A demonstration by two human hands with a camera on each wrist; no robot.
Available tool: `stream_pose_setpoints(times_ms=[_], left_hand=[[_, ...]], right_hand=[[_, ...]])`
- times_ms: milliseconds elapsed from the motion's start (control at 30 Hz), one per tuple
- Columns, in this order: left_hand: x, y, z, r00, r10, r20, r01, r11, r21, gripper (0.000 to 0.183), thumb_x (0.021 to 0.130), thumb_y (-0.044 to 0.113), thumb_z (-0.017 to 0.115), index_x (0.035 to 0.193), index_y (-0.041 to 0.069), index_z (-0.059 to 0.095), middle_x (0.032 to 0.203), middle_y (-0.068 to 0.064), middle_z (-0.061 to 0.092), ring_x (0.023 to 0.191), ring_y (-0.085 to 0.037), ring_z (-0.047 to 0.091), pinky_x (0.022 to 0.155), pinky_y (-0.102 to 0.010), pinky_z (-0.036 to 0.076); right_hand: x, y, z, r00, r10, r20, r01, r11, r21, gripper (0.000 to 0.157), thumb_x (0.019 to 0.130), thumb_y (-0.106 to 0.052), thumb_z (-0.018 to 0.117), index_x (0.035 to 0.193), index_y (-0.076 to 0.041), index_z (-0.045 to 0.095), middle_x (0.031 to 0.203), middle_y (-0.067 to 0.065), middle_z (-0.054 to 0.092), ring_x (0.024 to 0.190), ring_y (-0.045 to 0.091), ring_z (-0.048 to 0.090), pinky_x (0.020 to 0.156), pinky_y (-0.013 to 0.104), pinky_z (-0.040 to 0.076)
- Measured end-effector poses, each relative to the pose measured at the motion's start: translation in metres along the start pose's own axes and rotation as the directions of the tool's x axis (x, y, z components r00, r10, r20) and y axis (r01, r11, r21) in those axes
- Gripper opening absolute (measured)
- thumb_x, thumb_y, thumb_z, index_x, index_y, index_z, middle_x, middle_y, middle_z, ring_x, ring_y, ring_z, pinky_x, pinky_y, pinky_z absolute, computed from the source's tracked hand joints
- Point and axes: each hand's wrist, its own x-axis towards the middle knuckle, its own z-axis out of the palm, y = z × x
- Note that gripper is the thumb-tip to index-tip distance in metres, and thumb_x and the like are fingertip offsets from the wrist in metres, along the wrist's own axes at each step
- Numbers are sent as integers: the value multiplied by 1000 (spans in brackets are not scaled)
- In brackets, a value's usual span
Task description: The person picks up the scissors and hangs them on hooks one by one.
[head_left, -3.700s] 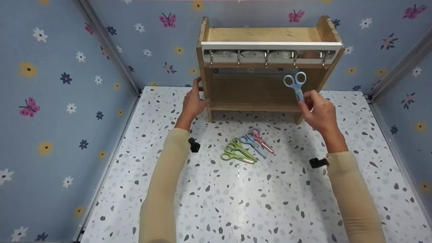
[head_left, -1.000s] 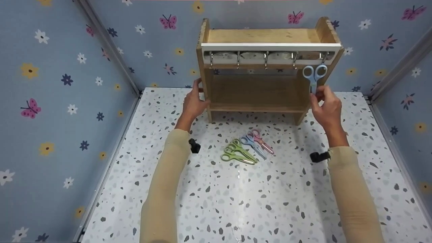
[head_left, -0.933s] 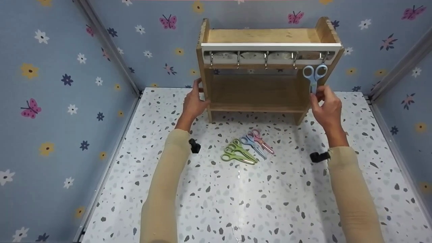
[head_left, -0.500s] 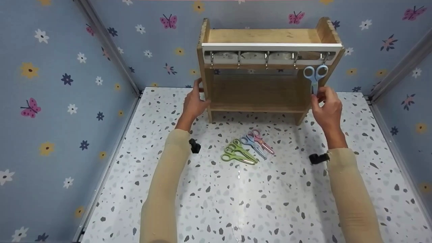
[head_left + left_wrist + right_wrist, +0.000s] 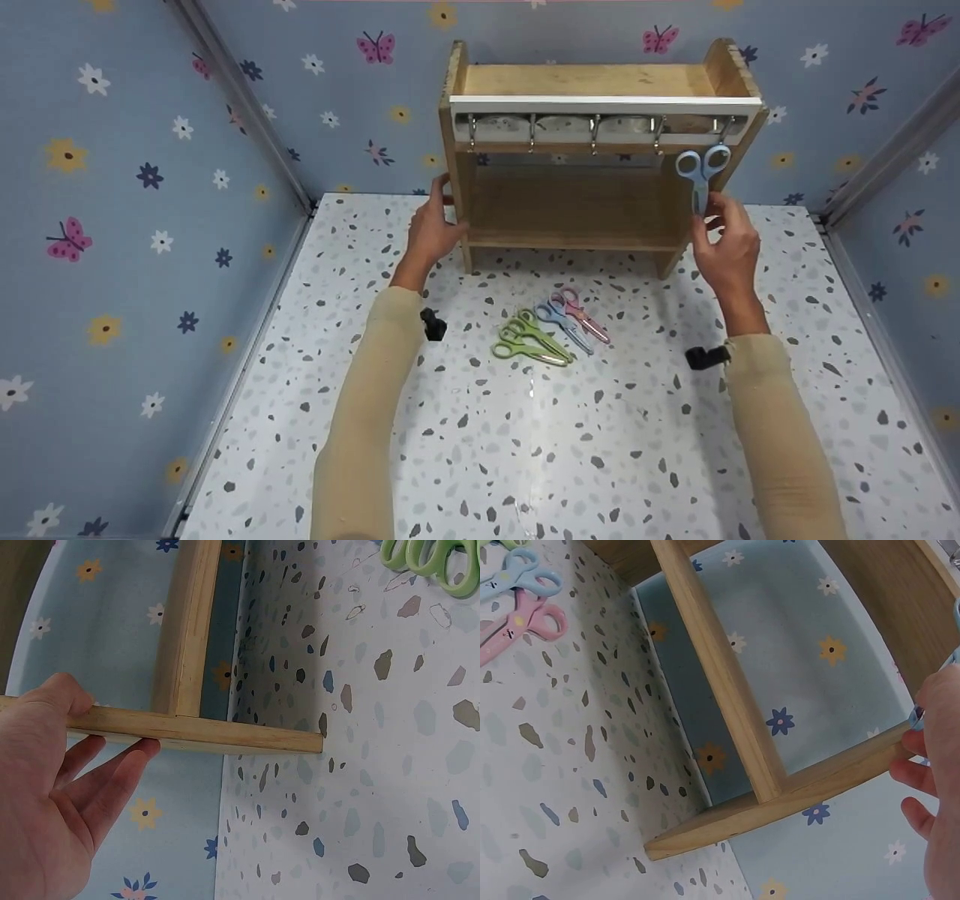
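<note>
My right hand (image 5: 729, 241) pinches a pair of light blue scissors (image 5: 701, 174) by the blade end, handle loops up. They are upright in front of the shelf's right side, just under the rightmost hook (image 5: 724, 129). Whether a loop is round that hook, I cannot tell. With thumb and fingers on either face, my left hand (image 5: 433, 231) grips the left side panel (image 5: 247, 733) of the wooden shelf (image 5: 577, 238). On the table lie two green scissors (image 5: 531, 341), blue scissors (image 5: 564, 324) and pink scissors (image 5: 586, 315), blades toward the lower right.
Several metal hooks run along the white rail (image 5: 600, 100) across the shelf's front. Flowered walls (image 5: 135, 300) stand at the back and both sides. The speckled tabletop (image 5: 600, 450) stretches forward from the shelf.
The blue scissors moved right and slightly up with my right hand to the rightmost hook. Over the last second they shifted only slightly. My left hand has stayed on the side panel.
</note>
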Motion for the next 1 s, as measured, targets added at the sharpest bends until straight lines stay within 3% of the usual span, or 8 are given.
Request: stream_pose_setpoints(times_ms=[200, 333, 600, 1000], left_hand=[[-1, 1, 0, 1000, -10, -4, 10, 1000, 9, 87, 106, 14, 74, 177, 23, 26, 164, -17, 63, 147, -38, 66, 120, -55, 57], [0, 1, 0, 1000, -18, -6, 18, 1000, 3, 86, 106, 13, 74, 177, 24, 26, 164, -17, 62, 146, -38, 67, 119, -55, 58], [0, 2, 1, 1000, -22, 2, 22, 1000, -11, 86, 106, 13, 73, 177, 25, 25, 164, -18, 61, 144, -41, 67, 118, -55, 59], [0, 4, 0, 999, -35, 9, 35, 999, -3, 86, 106, 12, 74, 177, 25, 25, 165, -17, 61, 145, -38, 67, 119, -53, 59]], right_hand=[[-1, 0, 1, 1000, -15, -20, 15, 1000, 20, 34, 107, -7, 70, 139, 5, 70, 123, 28, 77, 100, 44, 75, 86, 24, 44], [-3, 1, 1, 1000, -17, -24, 17, 1000, 25, 34, 107, -7, 71, 138, 6, 70, 123, 28, 77, 99, 45, 75, 85, 15, 41], [-6, 4, -2, 1000, 7, -9, -7, 999, 32, 38, 109, -10, 68, 143, 5, 69, 128, 31, 74, 104, 46, 72, 89, 8, 40], [-11, 10, -7, 997, 71, 7, -71, 997, -14, 41, 110, -14, 70, 147, 1, 67, 131, 28, 74, 106, 44, 74, 89, 12, 41]])
